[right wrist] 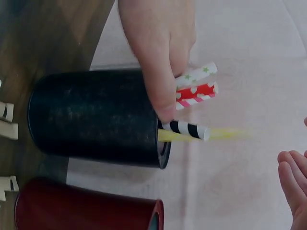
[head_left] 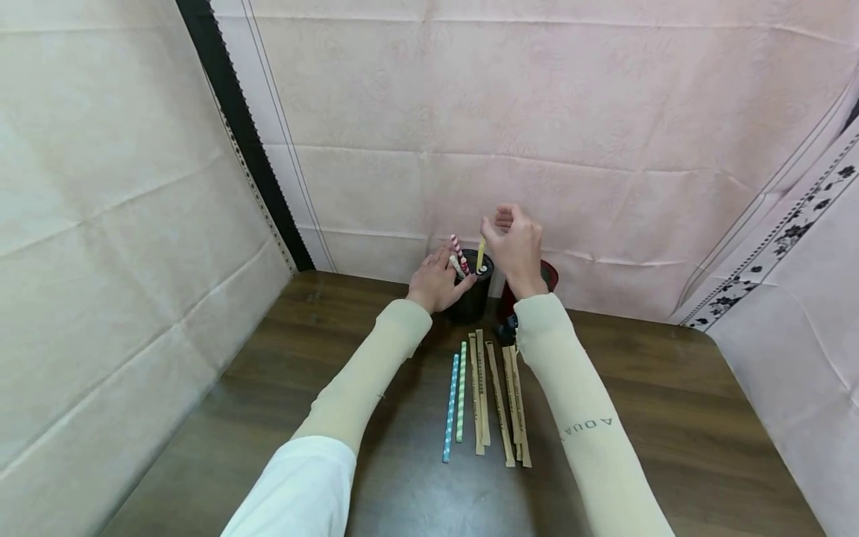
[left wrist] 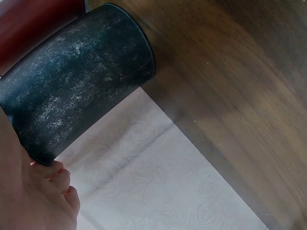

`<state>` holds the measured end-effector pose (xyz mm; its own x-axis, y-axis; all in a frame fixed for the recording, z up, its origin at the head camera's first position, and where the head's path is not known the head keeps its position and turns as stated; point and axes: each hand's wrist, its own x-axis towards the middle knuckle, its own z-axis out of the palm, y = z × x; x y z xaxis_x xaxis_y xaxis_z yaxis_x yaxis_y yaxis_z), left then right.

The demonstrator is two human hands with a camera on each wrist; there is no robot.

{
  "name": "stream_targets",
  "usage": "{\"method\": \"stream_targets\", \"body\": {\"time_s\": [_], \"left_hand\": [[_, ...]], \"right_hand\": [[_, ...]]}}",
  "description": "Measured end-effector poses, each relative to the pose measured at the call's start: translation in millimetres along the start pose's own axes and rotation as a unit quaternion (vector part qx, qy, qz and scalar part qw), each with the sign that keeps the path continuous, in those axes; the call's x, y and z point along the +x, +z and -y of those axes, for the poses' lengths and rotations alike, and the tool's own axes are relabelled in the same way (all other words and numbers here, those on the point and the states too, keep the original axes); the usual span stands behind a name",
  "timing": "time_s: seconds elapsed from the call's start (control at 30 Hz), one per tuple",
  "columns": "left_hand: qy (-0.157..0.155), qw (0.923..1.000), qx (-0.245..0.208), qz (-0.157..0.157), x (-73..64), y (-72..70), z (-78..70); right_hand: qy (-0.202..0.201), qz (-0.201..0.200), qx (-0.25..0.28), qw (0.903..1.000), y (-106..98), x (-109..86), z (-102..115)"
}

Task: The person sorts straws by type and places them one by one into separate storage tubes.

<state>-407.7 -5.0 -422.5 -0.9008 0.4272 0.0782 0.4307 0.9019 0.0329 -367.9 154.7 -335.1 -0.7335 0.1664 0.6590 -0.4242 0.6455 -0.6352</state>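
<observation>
My left hand (head_left: 435, 281) grips the rim of a black cylindrical cup (head_left: 470, 304), its thumb lying across the top edge. Several patterned paper straws stand in this cup, among them a red one with white hearts (right wrist: 196, 91), a green-starred one (right wrist: 204, 70) and a black-and-white striped one (right wrist: 192, 129). A yellow straw (head_left: 480, 255) stands upright in it too, blurred in the right wrist view. Just above the yellow straw is my right hand (head_left: 518, 242), thumb and fingers apart; in the right wrist view its fingertips (right wrist: 292, 177) are clear of the straw.
A red cup (right wrist: 91, 208) stands right of the black one, partly behind my right wrist. On the wooden table (head_left: 268, 418) lie a blue dotted straw (head_left: 450, 410), a green striped straw (head_left: 461, 395) and several brown paper-wrapped straws (head_left: 498, 406). A pale cloth wall (head_left: 537, 112) rises behind.
</observation>
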Motion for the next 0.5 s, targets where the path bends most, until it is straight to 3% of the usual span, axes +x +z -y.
{"method": "stream_targets", "body": {"time_s": [0.23, 0.5], "left_hand": [[0.004, 1.0000, -0.002, -0.008, 2.2, 2.0, 1.7], [0.007, 0.9999, -0.003, -0.007, 3.6, 3.4, 3.3]], "right_hand": [[-0.023, 0.006, -0.007, 0.9997, -16.1, -1.1, -0.9], [-0.022, 0.064, -0.050, 0.9964, -43.3, -6.6, 12.1]]}}
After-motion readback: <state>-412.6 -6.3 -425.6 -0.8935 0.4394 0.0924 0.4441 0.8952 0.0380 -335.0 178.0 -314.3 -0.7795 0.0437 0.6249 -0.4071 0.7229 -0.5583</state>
